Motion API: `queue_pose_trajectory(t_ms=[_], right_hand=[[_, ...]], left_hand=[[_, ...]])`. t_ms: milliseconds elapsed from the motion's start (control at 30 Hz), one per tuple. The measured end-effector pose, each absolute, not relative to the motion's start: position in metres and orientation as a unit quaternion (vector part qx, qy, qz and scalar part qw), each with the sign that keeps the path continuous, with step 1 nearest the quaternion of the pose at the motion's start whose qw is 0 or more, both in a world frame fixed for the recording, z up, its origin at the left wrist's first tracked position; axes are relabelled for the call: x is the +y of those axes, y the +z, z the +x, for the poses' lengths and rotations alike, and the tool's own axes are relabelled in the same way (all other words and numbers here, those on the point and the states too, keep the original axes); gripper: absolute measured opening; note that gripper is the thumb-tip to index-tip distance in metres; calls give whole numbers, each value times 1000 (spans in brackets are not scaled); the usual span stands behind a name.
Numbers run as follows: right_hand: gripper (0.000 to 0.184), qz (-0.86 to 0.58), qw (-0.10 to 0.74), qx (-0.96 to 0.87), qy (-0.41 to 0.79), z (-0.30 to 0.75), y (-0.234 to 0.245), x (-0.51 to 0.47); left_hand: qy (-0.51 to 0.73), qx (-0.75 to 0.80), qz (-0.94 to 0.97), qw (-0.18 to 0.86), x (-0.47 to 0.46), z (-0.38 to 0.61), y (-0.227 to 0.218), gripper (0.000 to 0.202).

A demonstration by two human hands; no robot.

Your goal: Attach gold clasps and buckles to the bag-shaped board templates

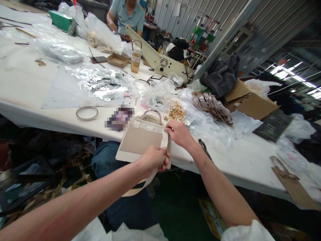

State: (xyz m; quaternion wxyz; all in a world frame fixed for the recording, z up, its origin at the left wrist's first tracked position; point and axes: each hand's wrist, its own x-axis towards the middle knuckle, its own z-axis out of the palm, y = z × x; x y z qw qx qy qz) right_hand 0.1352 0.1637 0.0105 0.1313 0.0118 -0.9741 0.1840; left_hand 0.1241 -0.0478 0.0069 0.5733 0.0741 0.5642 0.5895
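Observation:
A flat beige bag panel (140,140) with a pale border lies at the table's front edge, partly overhanging it. A whitish strip (165,140) runs down along its right side. My left hand (157,158) is closed on the lower part of this strip, near the panel's lower right corner. Below that hand, the loose tail of the strip hangs in a curve over my lap. At the panel's upper right corner, my right hand (178,133) pinches the strip's upper end with thumb and fingertips. A round braided handle (152,113) stands behind the panel's top edge.
Gold-coloured hardware (176,111) is heaped behind my right hand, among clear plastic bags. A tape roll (87,113) and a blurred-out phone-like object (119,117) lie to the left. Farther back are a bottle (135,59), a cream machine (160,63) and a seated person (127,18).

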Motion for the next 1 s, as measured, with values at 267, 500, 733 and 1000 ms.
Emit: queue_pose_trajectory(t_ms=[267,500,733,1000], right_hand=[[20,-30,201,-963,178,145,6,162],[18,15,143,-969,199,161,5,162],[17,44,97,-983,148,154,18,166],[23,35,54,-995,71,147,22,164]], left_hand=[[590,564,74,572,-48,123,6,37],[588,554,71,585,-49,126,2,28],[575,560,74,592,-42,134,8,34],[592,553,92,579,-48,130,6,35]])
